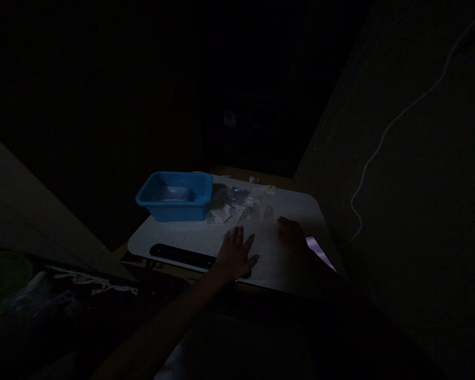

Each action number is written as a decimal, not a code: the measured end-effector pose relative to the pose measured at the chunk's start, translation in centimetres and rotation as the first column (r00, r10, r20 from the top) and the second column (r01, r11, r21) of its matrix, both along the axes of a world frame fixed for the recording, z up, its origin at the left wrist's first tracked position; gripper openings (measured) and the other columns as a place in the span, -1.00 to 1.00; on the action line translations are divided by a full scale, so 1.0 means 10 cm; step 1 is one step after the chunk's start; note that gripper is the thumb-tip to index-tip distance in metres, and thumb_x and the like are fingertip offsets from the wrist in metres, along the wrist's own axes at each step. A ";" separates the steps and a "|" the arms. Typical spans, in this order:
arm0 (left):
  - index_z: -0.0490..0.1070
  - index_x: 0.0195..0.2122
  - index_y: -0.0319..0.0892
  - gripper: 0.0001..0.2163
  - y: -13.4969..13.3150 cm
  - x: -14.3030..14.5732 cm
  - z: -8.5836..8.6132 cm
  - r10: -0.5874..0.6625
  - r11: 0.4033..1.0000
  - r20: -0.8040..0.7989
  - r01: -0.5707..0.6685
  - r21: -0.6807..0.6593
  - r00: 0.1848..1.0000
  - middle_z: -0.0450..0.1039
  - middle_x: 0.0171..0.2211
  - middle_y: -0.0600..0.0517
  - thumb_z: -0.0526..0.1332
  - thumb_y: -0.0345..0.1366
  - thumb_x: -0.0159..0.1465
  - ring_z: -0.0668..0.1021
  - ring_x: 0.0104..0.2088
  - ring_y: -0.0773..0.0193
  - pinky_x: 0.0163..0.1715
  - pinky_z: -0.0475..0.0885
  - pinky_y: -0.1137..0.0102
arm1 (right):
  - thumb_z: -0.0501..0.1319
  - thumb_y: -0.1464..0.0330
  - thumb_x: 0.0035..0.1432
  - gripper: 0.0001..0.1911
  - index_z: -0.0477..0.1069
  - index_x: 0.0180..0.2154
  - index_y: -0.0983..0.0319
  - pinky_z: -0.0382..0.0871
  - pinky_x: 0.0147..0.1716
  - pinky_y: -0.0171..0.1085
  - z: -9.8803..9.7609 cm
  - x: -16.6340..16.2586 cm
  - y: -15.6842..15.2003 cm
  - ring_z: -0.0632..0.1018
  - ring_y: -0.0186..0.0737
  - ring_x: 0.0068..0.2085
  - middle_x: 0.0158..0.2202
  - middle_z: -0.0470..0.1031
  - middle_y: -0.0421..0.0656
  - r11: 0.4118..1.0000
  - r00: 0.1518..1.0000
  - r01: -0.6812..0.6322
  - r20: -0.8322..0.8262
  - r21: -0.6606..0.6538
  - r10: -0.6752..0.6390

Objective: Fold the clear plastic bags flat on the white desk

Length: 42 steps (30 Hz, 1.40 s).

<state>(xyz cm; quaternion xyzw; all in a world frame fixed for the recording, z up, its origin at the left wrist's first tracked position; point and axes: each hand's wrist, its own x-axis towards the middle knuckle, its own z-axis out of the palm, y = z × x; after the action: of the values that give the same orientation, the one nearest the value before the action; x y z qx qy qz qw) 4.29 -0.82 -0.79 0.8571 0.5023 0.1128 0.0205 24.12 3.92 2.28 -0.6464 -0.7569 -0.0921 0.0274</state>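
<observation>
My left hand lies palm down with spread fingers near the front of the white table. Its fingertips are beside a thin see-through piece. To the right, my right hand is over the tabletop in deep shadow, its fingers curled together; what they hold, if anything, is too dark to make out. Thin see-through plastic pieces and a small grey oval piece lie beyond the hands. Crumpled plastic packaging is further back.
A blue plastic basin stands at the table's back left, with a pale see-through thing inside. A long black strip runs along the front edge. Beside my right forearm glows a phone-like screen. A white cable hangs along the right wall.
</observation>
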 end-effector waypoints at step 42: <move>0.02 0.19 -0.10 -0.44 -0.01 -0.02 0.01 -0.002 1.000 -0.006 0.002 -0.008 1.000 -0.10 0.23 -0.18 -0.10 0.05 0.22 -0.02 0.21 -0.14 0.07 0.01 0.04 | -0.03 0.57 0.04 -0.56 0.29 -0.01 0.42 0.10 0.06 -0.26 -0.12 -0.30 0.22 0.33 -0.22 0.07 0.06 0.31 0.07 0.990 0.991 -0.135 0.001 -0.050 0.135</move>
<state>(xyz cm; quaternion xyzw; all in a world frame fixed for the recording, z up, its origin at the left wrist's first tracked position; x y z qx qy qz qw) 4.08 -0.94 -0.71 0.8577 0.5021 0.1083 0.0225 21.11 6.13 1.04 -0.5938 -0.8011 -0.0728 0.0156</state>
